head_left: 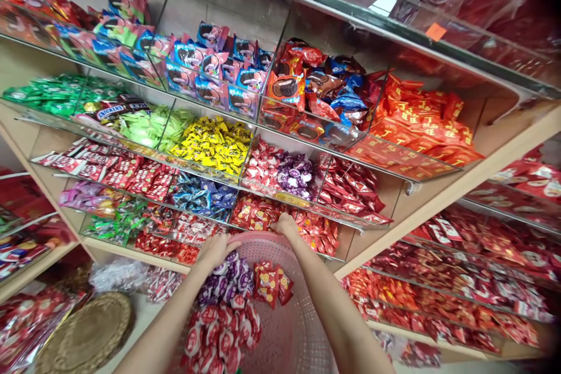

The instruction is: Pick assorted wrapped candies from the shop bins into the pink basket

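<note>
A pink plastic basket point(302, 327) with a perforated wall is tilted toward me below the shelves. My left hand point(215, 252) is closed over its far rim on the left, the thumb lying along the edge. On the same rim, farther right, my right hand point(286, 227) is closed too, its fingertips partly hidden. Purple-and-white wrapped candies point(228, 277), red-and-white wrapped candies point(221, 330) and a few red packets with orange pictures point(269, 283) lie inside. Just beyond the rim, a shelf compartment holds similar red packets point(253, 211).
Clear-fronted shelves carry yellow candies point(214, 146), blue-and-pink cookie packs point(210, 67) and orange-red packets point(416, 111). A wooden side panel point(438, 187) slants at right, with more shelves beyond. A round woven stool point(85, 333) stands low at left beside clear plastic bags point(118, 274).
</note>
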